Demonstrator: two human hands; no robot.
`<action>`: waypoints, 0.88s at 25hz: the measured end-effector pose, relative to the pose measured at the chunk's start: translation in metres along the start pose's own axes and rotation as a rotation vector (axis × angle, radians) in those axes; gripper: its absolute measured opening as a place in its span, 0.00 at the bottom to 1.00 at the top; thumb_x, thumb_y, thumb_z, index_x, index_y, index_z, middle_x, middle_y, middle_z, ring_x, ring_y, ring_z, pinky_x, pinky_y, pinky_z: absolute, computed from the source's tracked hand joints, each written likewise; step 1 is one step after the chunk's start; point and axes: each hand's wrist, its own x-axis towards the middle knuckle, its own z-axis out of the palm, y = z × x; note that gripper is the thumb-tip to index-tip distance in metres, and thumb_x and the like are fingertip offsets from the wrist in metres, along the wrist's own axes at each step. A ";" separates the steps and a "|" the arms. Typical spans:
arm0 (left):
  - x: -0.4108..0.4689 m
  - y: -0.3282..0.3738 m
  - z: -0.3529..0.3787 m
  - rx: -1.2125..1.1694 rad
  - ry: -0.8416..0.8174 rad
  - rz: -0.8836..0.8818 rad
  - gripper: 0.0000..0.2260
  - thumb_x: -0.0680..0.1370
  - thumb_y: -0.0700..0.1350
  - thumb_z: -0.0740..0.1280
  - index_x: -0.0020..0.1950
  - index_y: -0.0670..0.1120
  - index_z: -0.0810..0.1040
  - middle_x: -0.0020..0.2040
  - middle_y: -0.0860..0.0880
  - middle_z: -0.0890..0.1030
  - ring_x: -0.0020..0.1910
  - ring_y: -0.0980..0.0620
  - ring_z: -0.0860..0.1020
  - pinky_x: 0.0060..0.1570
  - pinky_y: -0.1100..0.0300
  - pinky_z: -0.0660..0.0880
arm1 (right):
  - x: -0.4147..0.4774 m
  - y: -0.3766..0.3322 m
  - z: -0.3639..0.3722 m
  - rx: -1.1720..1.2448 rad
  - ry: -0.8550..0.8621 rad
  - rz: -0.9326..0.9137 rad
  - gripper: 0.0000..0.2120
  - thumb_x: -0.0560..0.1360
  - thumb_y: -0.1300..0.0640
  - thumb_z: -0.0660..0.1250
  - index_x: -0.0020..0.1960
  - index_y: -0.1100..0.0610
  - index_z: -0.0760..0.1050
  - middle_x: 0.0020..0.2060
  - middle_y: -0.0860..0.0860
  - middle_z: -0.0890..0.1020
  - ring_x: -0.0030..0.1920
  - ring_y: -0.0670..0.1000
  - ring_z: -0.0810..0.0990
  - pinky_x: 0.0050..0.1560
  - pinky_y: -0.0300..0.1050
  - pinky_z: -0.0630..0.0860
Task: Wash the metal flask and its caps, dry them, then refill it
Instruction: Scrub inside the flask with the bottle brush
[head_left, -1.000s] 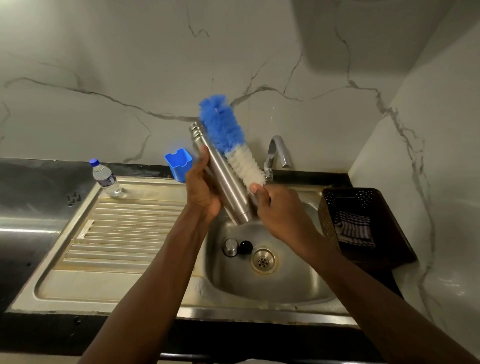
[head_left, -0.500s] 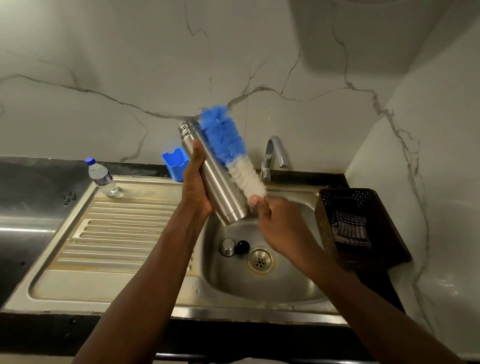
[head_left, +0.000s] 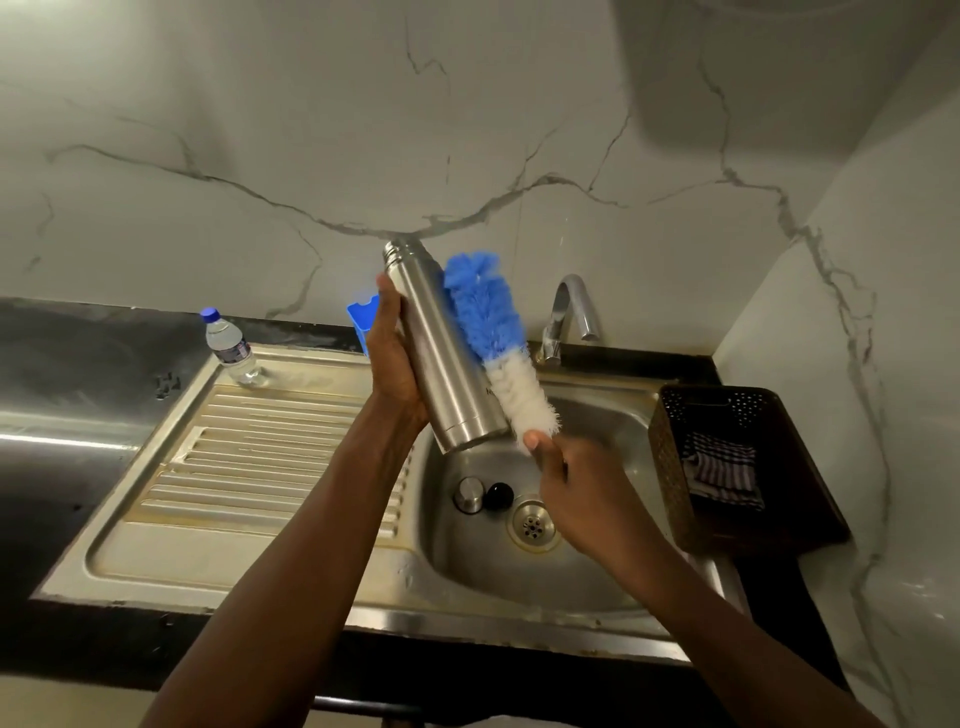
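My left hand (head_left: 396, 358) grips the metal flask (head_left: 441, 353) around its body, holding it tilted above the sink bowl (head_left: 587, 566) with its open neck up and to the left. My right hand (head_left: 576, 483) holds the handle of a bottle brush (head_left: 493, 332), whose blue and white bristles lie against the flask's right side. Two caps rest on the bowl's floor left of the drain (head_left: 532, 525): a metal cap (head_left: 469, 493) and a black cap (head_left: 498, 494).
The tap (head_left: 566, 317) stands behind the bowl. A ribbed draining board (head_left: 249, 452) lies to the left with a small plastic water bottle (head_left: 231, 349) at its back. A blue holder (head_left: 362, 318) sits behind my left hand. A brown basket (head_left: 737, 467) with a striped cloth (head_left: 719, 475) stands at right.
The brush has slid down along the flask, so its blue tip now sits below the flask's neck instead of above it. The flask stands a little more upright.
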 end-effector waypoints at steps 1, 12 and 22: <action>-0.001 -0.002 0.000 0.021 -0.026 -0.002 0.30 0.80 0.69 0.57 0.65 0.45 0.78 0.53 0.43 0.85 0.49 0.45 0.85 0.51 0.50 0.83 | 0.005 0.000 0.000 0.008 0.013 -0.004 0.21 0.85 0.41 0.54 0.60 0.54 0.78 0.36 0.46 0.79 0.34 0.43 0.79 0.32 0.33 0.68; 0.023 -0.031 -0.020 0.007 0.101 -0.051 0.21 0.82 0.57 0.63 0.66 0.44 0.80 0.55 0.42 0.84 0.52 0.43 0.83 0.55 0.47 0.79 | 0.026 0.001 0.004 -0.032 0.075 -0.062 0.19 0.85 0.41 0.55 0.52 0.50 0.81 0.34 0.45 0.77 0.35 0.43 0.77 0.38 0.41 0.71; 0.030 -0.018 -0.013 0.066 0.073 -0.088 0.40 0.69 0.67 0.75 0.73 0.44 0.74 0.66 0.36 0.81 0.59 0.36 0.83 0.59 0.39 0.80 | 0.032 -0.003 -0.003 -0.032 0.014 -0.011 0.17 0.86 0.44 0.54 0.53 0.51 0.77 0.36 0.45 0.78 0.36 0.42 0.77 0.33 0.37 0.67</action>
